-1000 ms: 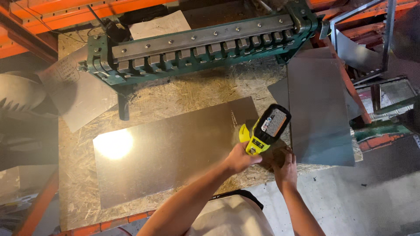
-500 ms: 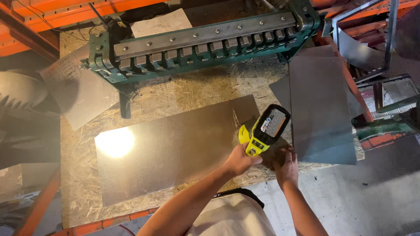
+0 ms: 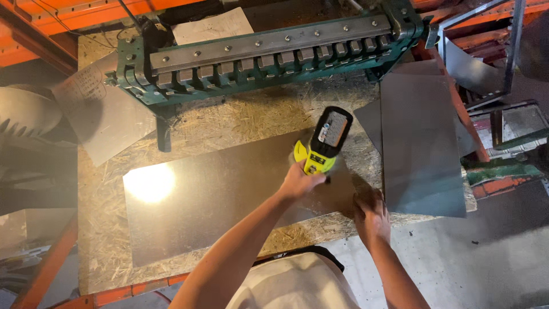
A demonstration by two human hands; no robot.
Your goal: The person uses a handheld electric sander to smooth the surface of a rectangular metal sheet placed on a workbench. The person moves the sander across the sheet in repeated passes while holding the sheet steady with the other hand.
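Note:
My left hand (image 3: 298, 182) grips a yellow-green and black cordless power tool (image 3: 325, 141), held over the right end of a dark metal sheet (image 3: 217, 194) that lies flat on the chipboard bench (image 3: 103, 229). A bright light glare sits on the sheet's left part. My right hand (image 3: 370, 213) rests palm down on the sheet's right corner, at the bench's front edge, close below the tool.
A green sheet-metal bending machine (image 3: 269, 54) spans the back of the bench. Another grey metal sheet (image 3: 420, 143) overhangs the bench's right end. A pale sheet (image 3: 106, 123) lies at the left. Orange racking beams (image 3: 34, 34) frame the bench; grey concrete floor (image 3: 492, 257) lies at the right.
Both hands keep their places and the tool stays over the sheet's right end. Only the view has shifted slightly.

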